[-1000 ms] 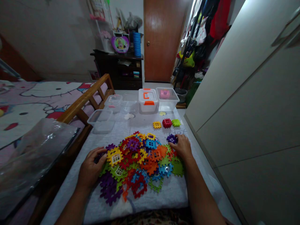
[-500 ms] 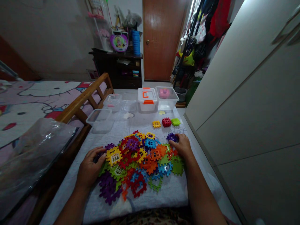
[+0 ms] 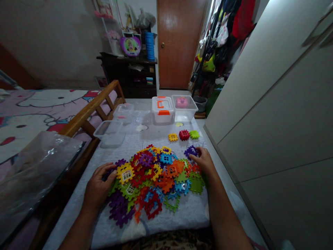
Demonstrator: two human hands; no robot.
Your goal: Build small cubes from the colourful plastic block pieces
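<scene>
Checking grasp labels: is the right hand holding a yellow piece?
No, the right hand has its fingers on a dark purple piece.

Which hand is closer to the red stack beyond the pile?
Right. Your right hand is just short of the red stack, slightly rightward; your left hand is far left of it, beside the pile.

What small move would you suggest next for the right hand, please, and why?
Probably let go of the dark purple piece there: the right hand holds it near the yellow, red and green pieces, which sit apart from the heap.
</scene>
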